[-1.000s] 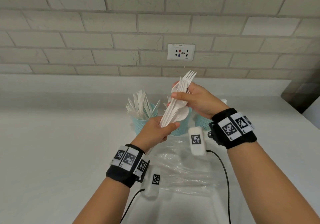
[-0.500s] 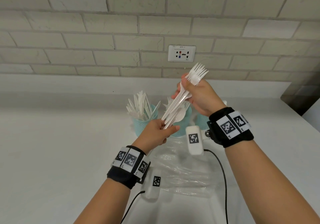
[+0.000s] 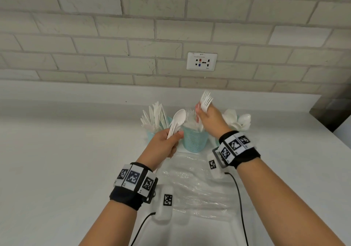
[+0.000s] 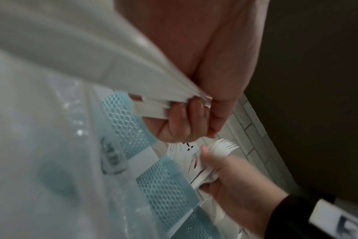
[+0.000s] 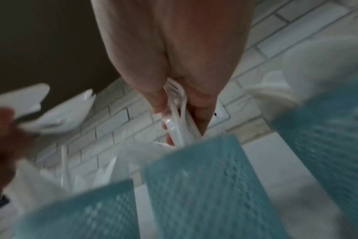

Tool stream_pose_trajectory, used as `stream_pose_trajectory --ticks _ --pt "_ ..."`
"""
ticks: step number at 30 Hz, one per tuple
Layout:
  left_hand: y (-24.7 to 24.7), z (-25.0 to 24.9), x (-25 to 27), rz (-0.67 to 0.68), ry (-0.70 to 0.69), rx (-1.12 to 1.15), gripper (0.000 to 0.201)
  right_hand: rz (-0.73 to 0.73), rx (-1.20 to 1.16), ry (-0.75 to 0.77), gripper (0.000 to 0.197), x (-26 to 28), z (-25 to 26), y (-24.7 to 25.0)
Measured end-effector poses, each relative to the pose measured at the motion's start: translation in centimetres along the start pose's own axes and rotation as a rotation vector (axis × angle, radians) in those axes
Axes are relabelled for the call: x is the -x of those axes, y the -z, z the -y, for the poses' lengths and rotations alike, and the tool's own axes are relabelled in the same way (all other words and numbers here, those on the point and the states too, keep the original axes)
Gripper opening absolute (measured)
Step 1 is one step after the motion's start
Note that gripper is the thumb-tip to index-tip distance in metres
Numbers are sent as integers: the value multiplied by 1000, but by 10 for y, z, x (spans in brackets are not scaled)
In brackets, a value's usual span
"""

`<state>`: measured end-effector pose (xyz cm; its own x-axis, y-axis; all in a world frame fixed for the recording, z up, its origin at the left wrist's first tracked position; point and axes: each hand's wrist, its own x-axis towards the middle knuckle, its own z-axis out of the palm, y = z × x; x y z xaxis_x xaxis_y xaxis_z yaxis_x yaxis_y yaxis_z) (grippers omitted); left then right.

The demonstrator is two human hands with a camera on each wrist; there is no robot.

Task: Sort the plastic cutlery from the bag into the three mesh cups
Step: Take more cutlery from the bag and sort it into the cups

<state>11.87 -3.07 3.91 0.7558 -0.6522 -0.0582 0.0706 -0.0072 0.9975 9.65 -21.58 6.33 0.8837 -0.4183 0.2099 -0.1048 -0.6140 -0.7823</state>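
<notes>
spoons glossy white plastic | middle cup teal mesh | bag clear crinkled film | wall matt brick

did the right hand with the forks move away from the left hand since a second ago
Yes. The right hand pulled the forks out of the bundle, now above the middle mesh cup.

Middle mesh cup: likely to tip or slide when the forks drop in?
The middle mesh cup looks light, and its base is narrower than its rim, so a sideways knock could tip it. The forks in the right hand look light too; a gentle drop probably only nudges it.
</notes>
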Motion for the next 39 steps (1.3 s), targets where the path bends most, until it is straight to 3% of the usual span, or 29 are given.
stream_pose_trajectory --ticks 3,6,11,13,15,18,21,27,32,36,39 --pt "2 0 1 36 -31 47 22 101 99 -67 22 5 -12 -13" --pt "4 -1 2 51 -61 104 29 82 36 -72 36 7 -7 -8" --pt "4 -2 -1 45 -80 143 35 15 -5 -49 77 4 4 4" --pt "2 -2 -2 62 -87 137 36 -125 -38 34 71 5 11 6" --pt "0 -4 -3 84 -91 149 35 -212 -104 144 50 9 24 9" --pt "-3 -5 -3 120 -91 195 33 -1 -240 163 21 16 46 10" --pt "-5 -5 -3 147 -92 190 31 175 -375 84 13 22 56 3" --pt "-3 -3 2 144 -81 159 31 14 -504 63 9 16 55 5" --pt "1 0 0 71 -64 117 29 -302 -544 149 14 14 57 48" --pt "1 2 -2 8 -70 98 29 -482 -320 221 12 12 34 82" --pt "-3 0 -1 28 -40 133 28 -548 -48 145 18 9 1 92"
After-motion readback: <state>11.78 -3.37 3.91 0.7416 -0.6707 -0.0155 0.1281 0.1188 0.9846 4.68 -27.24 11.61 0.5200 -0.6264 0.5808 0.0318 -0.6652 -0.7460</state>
